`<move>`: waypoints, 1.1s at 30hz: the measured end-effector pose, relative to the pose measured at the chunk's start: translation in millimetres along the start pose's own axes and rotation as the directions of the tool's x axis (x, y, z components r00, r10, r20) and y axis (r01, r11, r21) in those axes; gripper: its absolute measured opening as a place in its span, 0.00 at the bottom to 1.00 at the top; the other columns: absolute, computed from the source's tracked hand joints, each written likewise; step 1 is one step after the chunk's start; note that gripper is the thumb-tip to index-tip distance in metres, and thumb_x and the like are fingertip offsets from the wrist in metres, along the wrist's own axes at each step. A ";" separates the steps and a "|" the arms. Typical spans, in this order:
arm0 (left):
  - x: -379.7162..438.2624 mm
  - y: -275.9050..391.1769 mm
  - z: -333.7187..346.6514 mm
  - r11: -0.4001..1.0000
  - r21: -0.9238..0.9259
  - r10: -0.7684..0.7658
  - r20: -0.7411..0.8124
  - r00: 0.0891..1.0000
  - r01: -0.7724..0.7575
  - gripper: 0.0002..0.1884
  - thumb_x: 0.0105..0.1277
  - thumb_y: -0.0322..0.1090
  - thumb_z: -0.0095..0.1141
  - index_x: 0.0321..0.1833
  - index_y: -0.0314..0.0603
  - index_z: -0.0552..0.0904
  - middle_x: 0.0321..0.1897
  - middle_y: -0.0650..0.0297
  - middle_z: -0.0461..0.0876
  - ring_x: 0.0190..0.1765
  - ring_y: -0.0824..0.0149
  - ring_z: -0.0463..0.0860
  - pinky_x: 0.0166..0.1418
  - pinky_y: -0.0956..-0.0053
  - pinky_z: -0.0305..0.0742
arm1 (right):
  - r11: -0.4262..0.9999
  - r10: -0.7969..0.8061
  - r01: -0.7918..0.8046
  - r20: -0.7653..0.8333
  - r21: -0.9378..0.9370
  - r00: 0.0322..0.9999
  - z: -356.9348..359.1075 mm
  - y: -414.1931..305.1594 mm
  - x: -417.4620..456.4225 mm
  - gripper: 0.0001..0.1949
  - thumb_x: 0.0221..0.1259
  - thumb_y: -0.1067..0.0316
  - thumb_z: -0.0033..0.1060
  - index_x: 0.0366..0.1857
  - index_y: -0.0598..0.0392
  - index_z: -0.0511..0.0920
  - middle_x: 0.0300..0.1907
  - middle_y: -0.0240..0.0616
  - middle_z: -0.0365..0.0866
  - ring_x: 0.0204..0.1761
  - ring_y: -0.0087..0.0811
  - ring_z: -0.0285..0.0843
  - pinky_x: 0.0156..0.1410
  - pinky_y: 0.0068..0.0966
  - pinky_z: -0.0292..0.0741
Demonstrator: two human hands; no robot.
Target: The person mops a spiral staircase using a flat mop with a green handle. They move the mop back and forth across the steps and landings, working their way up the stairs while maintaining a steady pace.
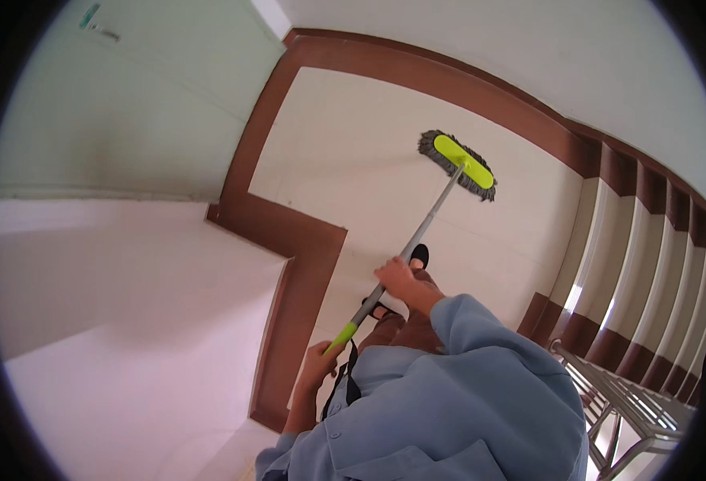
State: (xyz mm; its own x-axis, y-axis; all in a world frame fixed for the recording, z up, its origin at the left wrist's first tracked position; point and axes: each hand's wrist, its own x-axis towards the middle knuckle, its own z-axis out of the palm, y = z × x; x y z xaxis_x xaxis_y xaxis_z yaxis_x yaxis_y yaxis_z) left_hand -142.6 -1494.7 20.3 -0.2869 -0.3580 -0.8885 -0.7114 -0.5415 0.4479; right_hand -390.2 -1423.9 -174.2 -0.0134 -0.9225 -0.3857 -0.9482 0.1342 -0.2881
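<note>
A mop with a lime-green plate (449, 149) and a grey fringed pad (428, 150) rests on the pale tiled floor ahead of me. Its grey pole (425, 223) slants back towards my body. My left hand (321, 362) is closed around the lime-green grip (344, 337) at the pole's near end. Farther along, my right hand (396, 276) grasps the grey part of the pole. Black straps (351, 379) hang beside the grip, close to my blue shirt.
Stairs (623, 270) lie to the right, with a metal railing (617, 391) at the lower right. A white wall corner (289, 260) juts in at the left. Beyond it stands a pale door (148, 108) with a handle (103, 27). Reddish-brown tiles (304, 240) border the floor (341, 150).
</note>
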 end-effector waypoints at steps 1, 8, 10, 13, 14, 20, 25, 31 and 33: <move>14.3 12.1 11.9 1.000 0.025 0.005 0.004 1.000 -0.005 0.14 0.64 0.43 0.62 0.31 0.36 0.81 0.13 0.70 0.69 0.14 0.77 0.68 0.16 0.78 0.65 | 0.997 0.066 -0.066 -0.022 -0.028 0.998 -6.2 17.5 1.6 0.08 0.49 0.66 0.62 0.36 0.45 0.79 0.36 0.31 0.82 0.48 0.34 0.78 0.57 0.35 0.67; 85.4 180.9 101.1 0.976 0.157 0.143 0.078 0.987 -0.153 0.15 0.64 0.43 0.62 0.28 0.37 0.79 0.12 0.70 0.68 0.12 0.78 0.65 0.13 0.79 0.62 | 0.929 0.368 -0.315 -0.430 0.192 0.824 -52.1 179.1 21.3 0.06 0.50 0.72 0.56 0.31 0.46 0.78 0.34 0.32 0.81 0.48 0.34 0.77 0.61 0.35 0.66; 86.6 207.4 110.4 0.971 0.186 0.139 0.085 0.987 -0.152 0.15 0.64 0.42 0.62 0.28 0.37 0.79 0.12 0.70 0.68 0.12 0.78 0.65 0.13 0.79 0.62 | 0.914 0.405 -0.328 -0.468 0.240 0.786 -69.3 195.7 24.1 0.06 0.50 0.72 0.56 0.30 0.45 0.78 0.33 0.31 0.81 0.47 0.34 0.77 0.60 0.35 0.66; 81.9 213.6 108.3 0.946 0.270 0.155 0.115 0.981 -0.181 0.15 0.65 0.42 0.61 0.28 0.37 0.80 0.13 0.69 0.69 0.12 0.77 0.66 0.13 0.79 0.62 | 0.892 0.452 -0.404 -0.416 0.203 0.789 -67.1 189.2 24.0 0.05 0.50 0.71 0.56 0.30 0.44 0.78 0.33 0.30 0.80 0.46 0.32 0.76 0.58 0.35 0.67; 77.0 209.8 103.5 0.931 0.303 0.170 0.131 0.977 -0.203 0.14 0.65 0.42 0.60 0.28 0.37 0.80 0.13 0.69 0.69 0.12 0.77 0.66 0.13 0.79 0.62 | 0.888 0.457 -0.426 -0.449 0.174 0.768 -59.3 180.0 24.7 0.05 0.51 0.69 0.56 0.30 0.43 0.79 0.32 0.27 0.80 0.46 0.31 0.76 0.58 0.37 0.66; 16.1 185.7 50.7 0.950 0.310 0.044 -0.059 0.997 -0.023 0.15 0.66 0.43 0.59 0.41 0.35 0.84 0.16 0.69 0.73 0.17 0.77 0.70 0.20 0.79 0.65 | 0.943 0.288 -0.243 -0.186 0.229 0.939 -75.5 98.2 25.1 0.08 0.52 0.65 0.59 0.36 0.46 0.81 0.36 0.33 0.83 0.50 0.37 0.77 0.63 0.41 0.64; 13.7 184.8 41.0 0.944 0.321 0.111 -0.101 0.989 -0.074 0.14 0.65 0.41 0.61 0.41 0.34 0.86 0.16 0.68 0.75 0.16 0.77 0.69 0.19 0.79 0.63 | 0.944 0.169 -0.089 -0.237 0.317 0.957 -81.1 104.6 25.9 0.06 0.49 0.64 0.62 0.32 0.45 0.80 0.33 0.33 0.83 0.46 0.35 0.79 0.56 0.37 0.65; 60.1 282.4 81.3 0.891 0.438 0.137 -0.012 0.990 -0.118 0.14 0.64 0.41 0.62 0.42 0.35 0.87 0.14 0.70 0.74 0.15 0.78 0.69 0.17 0.80 0.60 | 0.923 0.340 -0.209 -0.432 0.323 0.835 -110.9 182.3 31.0 0.03 0.49 0.65 0.60 0.28 0.45 0.78 0.29 0.30 0.82 0.42 0.32 0.78 0.56 0.36 0.65; 92.3 311.9 99.6 0.856 0.487 0.172 0.045 0.984 -0.172 0.14 0.61 0.39 0.64 0.44 0.35 0.87 0.17 0.69 0.77 0.18 0.79 0.70 0.21 0.80 0.61 | 0.900 0.415 -0.278 -0.467 0.336 0.781 -102.9 220.2 41.0 0.02 0.50 0.66 0.59 0.28 0.44 0.78 0.29 0.29 0.82 0.42 0.31 0.78 0.57 0.36 0.66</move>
State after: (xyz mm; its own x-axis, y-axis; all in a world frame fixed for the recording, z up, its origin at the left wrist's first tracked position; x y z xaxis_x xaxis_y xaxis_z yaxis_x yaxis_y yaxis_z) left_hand -454.9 -1620.9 68.1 -0.4336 -0.4111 -0.8018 -0.8723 -0.0317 0.4880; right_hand -632.2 -1469.3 -163.3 -0.5525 -0.8334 -0.0115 -0.7428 0.4986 -0.4469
